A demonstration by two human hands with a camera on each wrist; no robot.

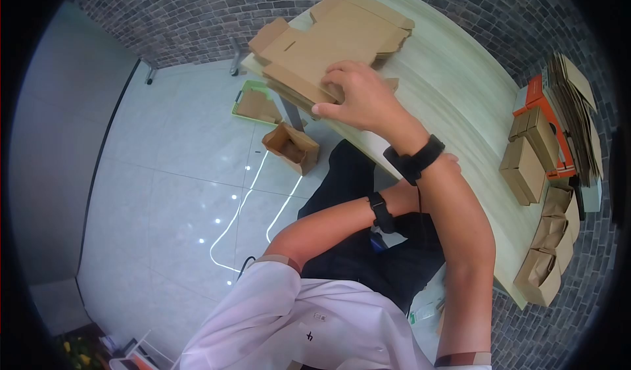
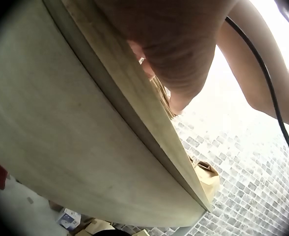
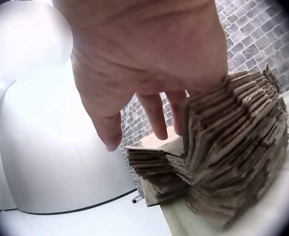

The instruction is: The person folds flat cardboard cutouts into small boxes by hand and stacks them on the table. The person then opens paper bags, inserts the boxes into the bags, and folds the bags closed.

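With its thumb and fingers spread, the right hand (image 1: 361, 94) is reaching over the cardboard stack (image 1: 305, 53), which is lying beneath it at the far left of the table (image 1: 453, 80), while the left hand's (image 2: 178, 59) grip is staying impossible to tell.

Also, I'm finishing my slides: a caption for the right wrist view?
Right hand at a stack of flattened cardboard, brick wall behind.
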